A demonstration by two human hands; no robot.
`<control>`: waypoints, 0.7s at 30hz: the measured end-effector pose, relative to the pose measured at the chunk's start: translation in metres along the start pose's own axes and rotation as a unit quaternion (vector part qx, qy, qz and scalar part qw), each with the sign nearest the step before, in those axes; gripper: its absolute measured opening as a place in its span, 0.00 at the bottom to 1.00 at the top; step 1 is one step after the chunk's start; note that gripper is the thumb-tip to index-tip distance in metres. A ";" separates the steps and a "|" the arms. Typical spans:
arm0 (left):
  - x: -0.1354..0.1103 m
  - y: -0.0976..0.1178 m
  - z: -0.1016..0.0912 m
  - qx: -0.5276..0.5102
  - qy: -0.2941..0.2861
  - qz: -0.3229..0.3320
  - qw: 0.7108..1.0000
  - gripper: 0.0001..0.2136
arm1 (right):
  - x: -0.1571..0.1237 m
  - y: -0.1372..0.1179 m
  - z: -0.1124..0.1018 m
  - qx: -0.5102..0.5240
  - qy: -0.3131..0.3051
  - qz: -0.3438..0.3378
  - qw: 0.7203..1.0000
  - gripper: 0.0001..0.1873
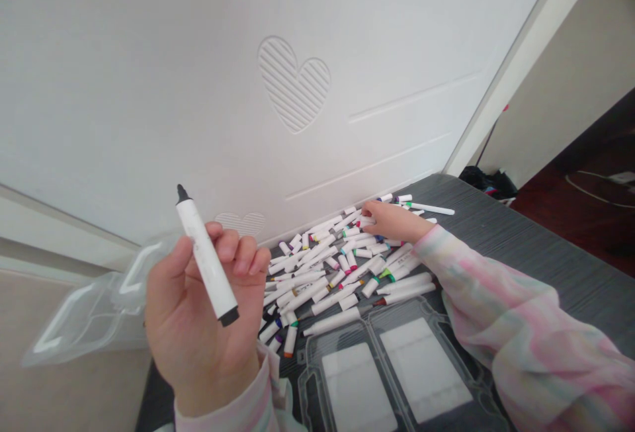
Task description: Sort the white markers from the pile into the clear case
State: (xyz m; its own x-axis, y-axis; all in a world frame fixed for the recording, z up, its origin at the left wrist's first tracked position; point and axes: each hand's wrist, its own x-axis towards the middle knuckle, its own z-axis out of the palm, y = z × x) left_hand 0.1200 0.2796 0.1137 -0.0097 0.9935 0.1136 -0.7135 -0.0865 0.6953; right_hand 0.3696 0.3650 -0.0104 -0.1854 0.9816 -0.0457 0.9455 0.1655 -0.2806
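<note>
My left hand [198,326] is raised in front of me, fingers curled round a white marker [207,261] with black ends, held nearly upright with its bare black tip at the top. My right hand [391,219] reaches into the far side of a pile of white markers [327,273] with coloured caps, spread on the dark grey table [520,247]. Its fingers lie among the markers near the wall; I cannot make out whether they grip one. Both arms wear pastel pink patterned sleeves.
A clear plastic marker case [397,372] with two white-lined compartments lies open at the near table edge. A clear plastic lid or bag [94,306] hangs off to the left. A white panel with embossed hearts [295,85] stands behind the table. Dark floor and cables lie at right.
</note>
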 end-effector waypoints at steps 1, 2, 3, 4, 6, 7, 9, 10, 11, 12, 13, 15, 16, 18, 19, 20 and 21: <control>0.000 0.000 0.000 0.000 0.000 0.000 1.000 0.07 | 0.000 0.000 0.000 0.001 0.000 0.001 1.000 0.16; 0.000 0.000 0.000 0.000 0.001 0.000 1.000 0.07 | 0.000 0.000 0.000 0.002 0.000 0.001 1.000 0.16; 0.000 0.000 0.001 0.000 0.002 0.000 1.000 0.07 | 0.000 -0.001 -0.001 0.002 -0.001 0.000 1.000 0.15; 0.000 0.000 0.001 0.000 0.003 -0.001 1.000 0.07 | 0.000 -0.001 -0.001 0.003 -0.001 0.000 1.000 0.14; 0.000 -0.001 0.001 0.000 0.006 -0.004 1.000 0.07 | 0.000 -0.002 -0.002 0.006 -0.002 -0.002 1.000 0.12; 0.000 -0.001 0.001 0.001 0.006 -0.006 1.000 0.07 | 0.000 -0.002 -0.002 0.007 -0.002 -0.004 1.000 0.11; 0.000 -0.001 0.001 0.003 0.008 -0.007 1.000 0.07 | 0.000 -0.003 -0.003 0.010 0.000 -0.008 1.000 0.10; 0.000 -0.001 0.001 0.004 0.009 -0.007 1.000 0.07 | 0.000 -0.003 -0.004 0.012 0.002 -0.011 1.000 0.10; 0.000 -0.001 0.001 0.004 0.009 -0.007 1.000 0.07 | 0.000 -0.004 -0.004 0.014 0.006 -0.013 1.000 0.10; 0.000 -0.001 0.001 0.004 0.010 -0.007 1.000 0.07 | 0.000 -0.004 -0.005 0.015 0.009 -0.017 1.000 0.10; 0.000 -0.001 0.001 0.003 0.010 -0.006 1.000 0.07 | 0.000 -0.005 -0.005 0.017 0.013 -0.021 1.000 0.10; 0.000 -0.001 0.001 0.003 0.011 -0.006 1.000 0.07 | 0.001 -0.006 -0.006 0.022 0.022 -0.031 0.999 0.09; 0.000 -0.001 0.000 0.003 0.011 -0.006 1.000 0.07 | 0.001 -0.006 -0.007 0.024 0.026 -0.037 0.999 0.09; 0.001 -0.001 0.000 0.003 0.010 -0.004 1.000 0.07 | 0.001 -0.007 -0.007 0.030 0.035 -0.049 0.998 0.10; 0.001 -0.001 0.000 0.003 0.009 -0.004 1.000 0.07 | 0.001 -0.008 -0.008 0.033 0.039 -0.053 0.997 0.10; 0.001 -0.001 0.000 0.003 0.008 -0.004 1.000 0.07 | 0.001 -0.009 -0.008 0.036 0.043 -0.057 0.997 0.11; 0.001 -0.001 0.000 0.003 0.007 -0.003 1.000 0.07 | 0.001 -0.009 -0.008 0.039 0.047 -0.060 0.996 0.11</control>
State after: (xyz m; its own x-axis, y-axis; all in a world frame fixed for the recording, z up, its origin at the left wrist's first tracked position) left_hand 0.1207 0.2809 0.1131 -0.0156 0.9950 0.0989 -0.7098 -0.0807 0.6998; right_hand 0.3631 0.3652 0.0001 -0.2665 0.9604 0.0813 0.8934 0.2778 -0.3532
